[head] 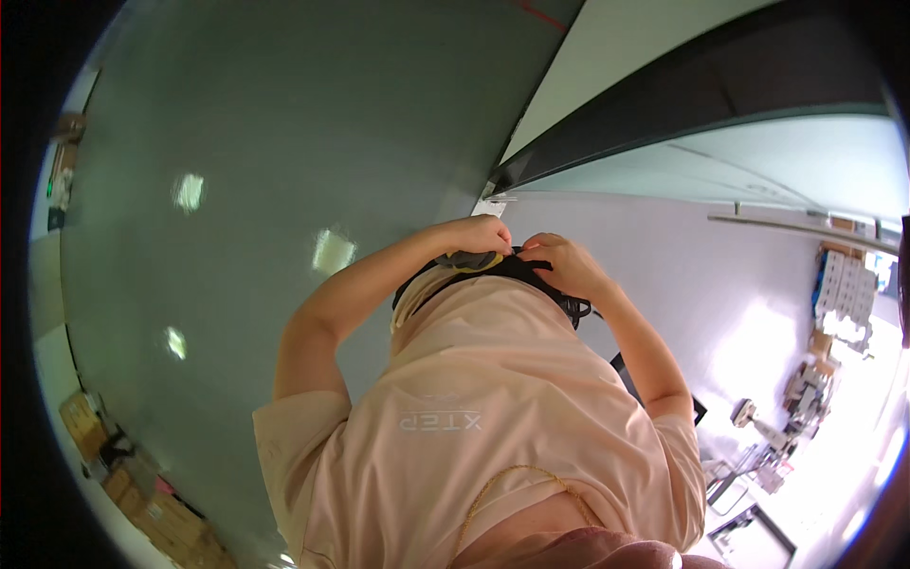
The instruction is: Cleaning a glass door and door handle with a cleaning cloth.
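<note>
At the waist, below the hem of a light peach T-shirt (pixel 490 355), both hands meet at a black fabric waistband or strap (pixel 522 268). My left hand (pixel 480 235) is curled with its fingertips pinched at the black fabric. Beneath its wrist lies a crumpled grey and yellow cloth item (pixel 473 261), possibly a glove. My right hand (pixel 565 263) has its bent fingers on the same black fabric, a short dark end showing under them. Black looped cord or straps (pixel 577 307) hang beside the hip. The fingertips are small in view, partly hiding what they pinch.
A glass door or panel with a dark frame (pixel 682 99) and a metal bar handle (pixel 803 231) stands at the upper right. Cardboard boxes (pixel 167 523) line the far lower left wall. Stacked bins (pixel 846 288) and equipment with a stool (pixel 743 412) are at the right.
</note>
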Tool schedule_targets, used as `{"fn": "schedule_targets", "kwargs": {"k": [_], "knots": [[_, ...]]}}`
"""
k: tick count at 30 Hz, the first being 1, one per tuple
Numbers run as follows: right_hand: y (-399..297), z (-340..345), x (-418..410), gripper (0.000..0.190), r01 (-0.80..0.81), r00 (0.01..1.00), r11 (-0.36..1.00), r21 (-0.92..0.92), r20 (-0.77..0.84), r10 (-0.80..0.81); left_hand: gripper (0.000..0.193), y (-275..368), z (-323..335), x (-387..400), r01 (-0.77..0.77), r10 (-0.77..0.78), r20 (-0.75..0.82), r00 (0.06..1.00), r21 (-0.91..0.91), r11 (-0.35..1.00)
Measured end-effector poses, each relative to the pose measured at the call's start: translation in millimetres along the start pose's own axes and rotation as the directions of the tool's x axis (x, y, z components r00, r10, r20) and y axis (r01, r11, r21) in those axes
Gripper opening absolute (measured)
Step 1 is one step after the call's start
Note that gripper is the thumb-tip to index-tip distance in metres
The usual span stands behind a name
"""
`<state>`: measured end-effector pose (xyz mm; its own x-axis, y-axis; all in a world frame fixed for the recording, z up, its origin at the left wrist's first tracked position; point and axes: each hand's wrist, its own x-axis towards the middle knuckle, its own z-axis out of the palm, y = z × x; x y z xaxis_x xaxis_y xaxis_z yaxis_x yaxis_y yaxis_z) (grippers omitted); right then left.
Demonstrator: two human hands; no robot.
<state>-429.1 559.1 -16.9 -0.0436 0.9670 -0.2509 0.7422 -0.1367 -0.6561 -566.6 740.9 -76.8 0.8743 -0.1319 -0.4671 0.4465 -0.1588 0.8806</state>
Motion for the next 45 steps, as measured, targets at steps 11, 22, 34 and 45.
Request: {"fn": "schedule_targets", "kwargs": {"k": [11, 22, 34, 45], "knots": [[32.9, 11.4, -1.8, 0.03, -0.244, 0.952, 0.865, 0.439, -0.063, 0.3, 0.034, 12.5, 24.1, 64.2, -0.014, 0.012, 0.012, 1.0, 0.173, 0.985], [-2.4, 26.3, 31.5, 0.018, -0.39, 0.837, 0.743, 0.544, -0.127, 0.533, 0.042, -2.1, -60.6, 33.0, -0.181, 0.091, 0.264, 0.96, 0.341, 0.923], [-48.1, 52.7, 54.2, 0.009, -0.263, 0.782, 0.781, 0.566, -0.349, 0.516, 0.036, -3.4, -135.8, 16.4, -0.34, 0.126, 0.523, 0.843, 0.336, 0.878], [-82.3, 52.9, 12.6, 0.015, -0.268, 0.552, 0.544, 0.795, -0.336, 0.763, 0.044, 98.4, -160.3, 79.3, -0.364, 0.398, -0.024, 0.917, -0.459, 0.81]]}}
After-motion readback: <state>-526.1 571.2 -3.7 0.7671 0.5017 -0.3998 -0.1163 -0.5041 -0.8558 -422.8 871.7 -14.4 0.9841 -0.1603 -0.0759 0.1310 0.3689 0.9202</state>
